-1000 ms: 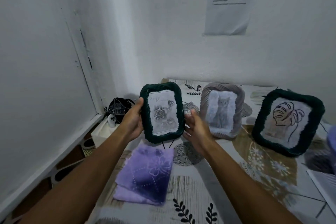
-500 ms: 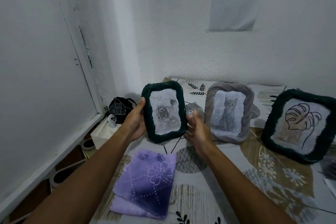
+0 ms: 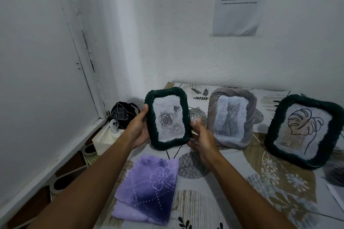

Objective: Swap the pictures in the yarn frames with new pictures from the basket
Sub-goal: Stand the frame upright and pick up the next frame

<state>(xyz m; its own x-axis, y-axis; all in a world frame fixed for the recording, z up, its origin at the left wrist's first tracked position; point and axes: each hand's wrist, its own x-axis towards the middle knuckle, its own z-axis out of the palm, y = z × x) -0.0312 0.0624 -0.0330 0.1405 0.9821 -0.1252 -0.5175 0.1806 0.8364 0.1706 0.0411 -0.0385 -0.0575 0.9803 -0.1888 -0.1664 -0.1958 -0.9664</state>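
I've got both hands, left hand (image 3: 138,132) and right hand (image 3: 202,135), gripping the dark green yarn-wrapped rose-picture frame (image 3: 167,118) by its side edges, upright just above the patterned tabletop (image 3: 232,191), probably so I can get at its back.

A home corner: patterned bedsheet (image 3: 223,210), white walls (image 3: 186,42), taped notice (image 3: 239,2).

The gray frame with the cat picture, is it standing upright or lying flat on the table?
Upright. The gray frame stands on its lower edge on the table, facing the camera, untouched by either hand.
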